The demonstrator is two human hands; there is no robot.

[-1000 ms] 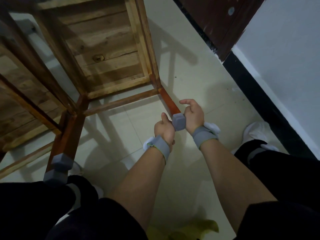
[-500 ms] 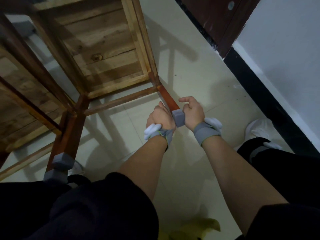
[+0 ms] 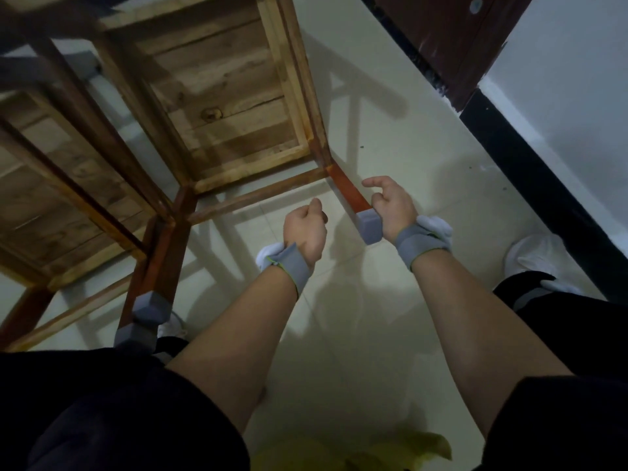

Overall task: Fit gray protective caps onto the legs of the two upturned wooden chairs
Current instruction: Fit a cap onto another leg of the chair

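Left hand (image 3: 306,229) had come off the cap (image 3: 369,226) and hung clenched, empty, left of it. Right hand (image 3: 394,209) lay against the cap, fingers loosely curled, gripping nothing. That cap looked seated on its leg (image 3: 346,188), so this step seemed done; next called for a fresh cap. Two capped legs (image 3: 149,305) stood left of the cap, a door (image 3: 441,35) beyond; nothing blocked.

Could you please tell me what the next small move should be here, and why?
Probably lift the right hand off the gray cap: it looks seated over the leg end, and the left hand is clear of it, holding nothing visible.
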